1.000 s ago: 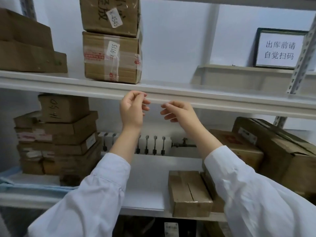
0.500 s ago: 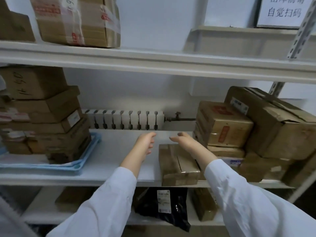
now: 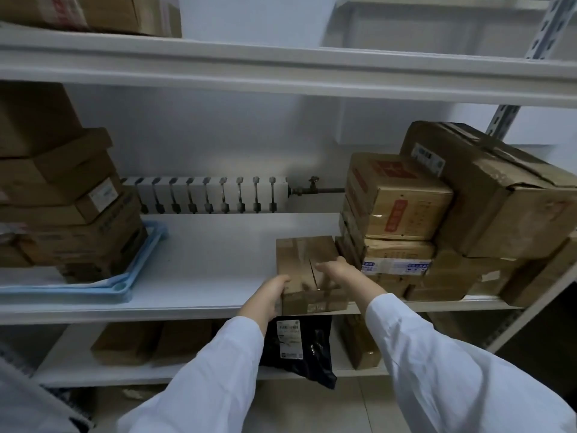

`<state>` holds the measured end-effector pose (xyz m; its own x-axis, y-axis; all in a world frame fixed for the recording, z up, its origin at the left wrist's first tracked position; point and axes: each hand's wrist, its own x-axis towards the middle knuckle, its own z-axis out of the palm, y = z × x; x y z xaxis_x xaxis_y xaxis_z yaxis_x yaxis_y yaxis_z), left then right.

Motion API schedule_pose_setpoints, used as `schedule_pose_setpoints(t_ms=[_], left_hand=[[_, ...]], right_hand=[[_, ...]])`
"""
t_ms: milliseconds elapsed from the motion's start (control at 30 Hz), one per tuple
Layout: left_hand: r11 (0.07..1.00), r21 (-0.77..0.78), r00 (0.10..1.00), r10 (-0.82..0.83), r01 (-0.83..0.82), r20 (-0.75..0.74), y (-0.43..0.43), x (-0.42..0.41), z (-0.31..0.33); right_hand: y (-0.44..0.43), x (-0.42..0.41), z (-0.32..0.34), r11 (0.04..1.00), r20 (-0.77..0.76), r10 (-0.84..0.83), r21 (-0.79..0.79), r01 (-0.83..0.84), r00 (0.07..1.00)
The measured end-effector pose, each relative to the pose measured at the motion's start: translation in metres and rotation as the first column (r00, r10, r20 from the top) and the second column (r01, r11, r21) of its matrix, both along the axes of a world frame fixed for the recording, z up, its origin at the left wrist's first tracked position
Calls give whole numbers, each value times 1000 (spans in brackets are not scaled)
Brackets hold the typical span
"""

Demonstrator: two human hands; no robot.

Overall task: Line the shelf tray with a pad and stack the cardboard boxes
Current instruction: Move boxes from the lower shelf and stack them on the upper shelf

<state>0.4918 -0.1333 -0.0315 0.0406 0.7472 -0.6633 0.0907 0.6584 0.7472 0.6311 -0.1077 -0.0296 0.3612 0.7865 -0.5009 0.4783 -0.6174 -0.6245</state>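
Observation:
A small taped cardboard box [image 3: 304, 260] lies at the front edge of the middle shelf. My left hand [image 3: 270, 293] grips its near left corner. My right hand [image 3: 338, 271] rests on its top right side, fingers curled over it. At the left, a light blue tray [image 3: 125, 284] with a white pad under its load carries a stack of cardboard boxes [image 3: 71, 214]. More cardboard boxes [image 3: 437, 220] are piled at the right of the same shelf.
The white shelf board [image 3: 212, 251] lies bare between tray and small box. A white radiator [image 3: 212, 193] runs along the back wall. The upper shelf [image 3: 281, 73] holds boxes. The lower shelf holds brown boxes and a black bag [image 3: 299, 348].
Both hands dropped from the upper shelf edge to the middle shelf and closed on the small box. The camera tilted downward.

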Motion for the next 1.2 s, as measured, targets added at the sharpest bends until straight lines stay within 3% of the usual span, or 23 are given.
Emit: schedule_pose_setpoints(t_ms=[300, 433, 600, 767, 867, 1000, 1100, 1200], left_hand=[[997, 14, 995, 74, -75, 72, -1, 1, -11], [992, 24, 991, 122, -124, 48, 4, -2, -10], [972, -52, 961, 235, -230, 145, 9, -4, -5], [951, -134, 915, 304, -277, 267, 13, -13, -5], [948, -95, 889, 318, -304, 329, 15, -13, -3], [917, -31, 820, 370, -397, 437, 16, -3, 15], [904, 2, 780, 367, -427, 507, 20, 7, 31], [903, 8, 733, 344, -431, 586, 23, 16, 48]], right_hand=[[-4, 5, -4, 998, -116, -67, -13, 66, 991], [9, 12, -19, 997, -111, -69, 29, 73, 991], [-4, -1, 13, 992, -87, -92, 83, 99, 992], [-15, -3, 39, 961, -76, 50, 275, -27, 996], [-22, -2, 61, 862, -5, 63, 504, -52, 998], [-28, 5, 91, 638, 174, -107, 767, -67, 979], [-28, 20, 109, 530, 227, -324, 848, -23, 918], [-26, 40, 124, 519, 180, -524, 842, 145, 833]])
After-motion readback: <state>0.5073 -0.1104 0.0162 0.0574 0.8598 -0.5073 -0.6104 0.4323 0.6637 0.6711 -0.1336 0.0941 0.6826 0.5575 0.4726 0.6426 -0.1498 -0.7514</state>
